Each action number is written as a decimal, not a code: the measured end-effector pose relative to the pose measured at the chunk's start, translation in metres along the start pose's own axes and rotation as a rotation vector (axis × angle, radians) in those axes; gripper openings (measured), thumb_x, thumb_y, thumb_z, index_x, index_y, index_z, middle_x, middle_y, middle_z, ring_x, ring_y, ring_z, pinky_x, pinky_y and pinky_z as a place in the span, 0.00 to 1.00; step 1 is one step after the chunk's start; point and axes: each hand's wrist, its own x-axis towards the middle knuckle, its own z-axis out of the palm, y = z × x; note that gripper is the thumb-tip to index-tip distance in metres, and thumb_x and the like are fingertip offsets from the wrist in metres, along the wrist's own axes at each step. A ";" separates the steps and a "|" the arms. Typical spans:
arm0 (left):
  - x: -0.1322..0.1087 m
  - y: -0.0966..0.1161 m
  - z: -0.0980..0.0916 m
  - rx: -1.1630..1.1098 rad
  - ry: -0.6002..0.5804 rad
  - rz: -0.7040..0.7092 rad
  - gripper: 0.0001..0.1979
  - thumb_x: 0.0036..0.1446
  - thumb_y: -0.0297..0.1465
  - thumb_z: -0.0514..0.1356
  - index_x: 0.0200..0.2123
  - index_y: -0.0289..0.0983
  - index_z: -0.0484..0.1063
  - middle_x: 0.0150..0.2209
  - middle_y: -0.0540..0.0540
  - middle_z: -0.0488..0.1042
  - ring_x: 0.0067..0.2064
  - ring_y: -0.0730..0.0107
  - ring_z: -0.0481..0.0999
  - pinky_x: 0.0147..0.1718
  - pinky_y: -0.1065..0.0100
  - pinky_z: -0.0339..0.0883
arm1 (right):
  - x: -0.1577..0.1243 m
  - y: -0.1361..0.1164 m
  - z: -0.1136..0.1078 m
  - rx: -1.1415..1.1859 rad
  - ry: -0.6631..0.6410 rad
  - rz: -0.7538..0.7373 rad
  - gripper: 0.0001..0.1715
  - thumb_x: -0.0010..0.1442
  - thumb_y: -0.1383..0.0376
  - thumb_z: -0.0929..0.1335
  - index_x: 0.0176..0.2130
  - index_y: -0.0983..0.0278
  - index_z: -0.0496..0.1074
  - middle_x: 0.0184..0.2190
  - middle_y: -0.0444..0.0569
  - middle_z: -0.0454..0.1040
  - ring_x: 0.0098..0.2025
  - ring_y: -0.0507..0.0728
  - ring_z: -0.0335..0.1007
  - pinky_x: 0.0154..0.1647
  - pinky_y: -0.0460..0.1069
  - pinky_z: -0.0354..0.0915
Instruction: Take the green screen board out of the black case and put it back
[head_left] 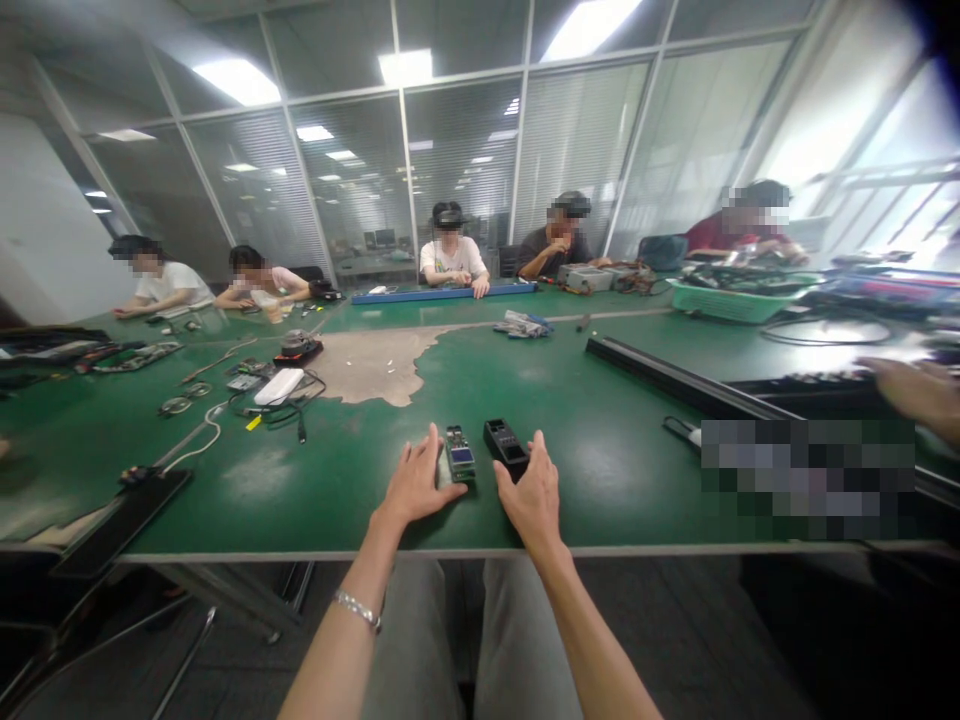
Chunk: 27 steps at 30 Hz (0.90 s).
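Note:
A small circuit board with a blue screen (460, 455) lies on the green table (600, 480) in front of me. Beside its left edge is my left hand (420, 480), thumb and fingers spread, the thumb close to the board's near end. To the right of the board sits a black plastic housing (505, 446) with a rectangular opening. My right hand (531, 485) rests along the housing's right and near side with thumb and fingers apart. Whether that hand touches the housing is hard to tell. Neither hand grips anything.
Left of centre lie a white device (279, 387), cables and eyeglasses (186, 397). A long black rail (690, 380) crosses the right side. A green basket (731, 304) of parts stands behind it. Several people sit around the table; another person's hand (911, 390) reaches in at right.

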 end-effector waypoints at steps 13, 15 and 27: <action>0.000 -0.002 0.001 0.042 0.026 -0.017 0.57 0.55 0.57 0.58 0.70 0.32 0.29 0.69 0.34 0.50 0.70 0.49 0.43 0.66 0.47 0.37 | 0.000 -0.001 -0.001 0.028 -0.004 -0.021 0.47 0.61 0.55 0.64 0.68 0.75 0.44 0.59 0.66 0.65 0.58 0.66 0.62 0.59 0.60 0.59; -0.001 -0.003 0.002 0.046 0.029 -0.009 0.57 0.55 0.56 0.58 0.70 0.32 0.28 0.69 0.34 0.49 0.70 0.49 0.43 0.66 0.47 0.37 | -0.001 0.000 -0.001 0.031 -0.014 -0.027 0.45 0.62 0.56 0.63 0.69 0.73 0.43 0.61 0.65 0.63 0.59 0.66 0.62 0.59 0.60 0.60; 0.002 -0.005 0.003 0.032 0.022 0.001 0.56 0.55 0.53 0.59 0.70 0.34 0.26 0.67 0.36 0.55 0.70 0.50 0.45 0.66 0.46 0.38 | 0.004 0.000 0.001 0.025 -0.009 -0.036 0.46 0.59 0.58 0.64 0.68 0.74 0.46 0.59 0.65 0.65 0.58 0.66 0.62 0.60 0.62 0.59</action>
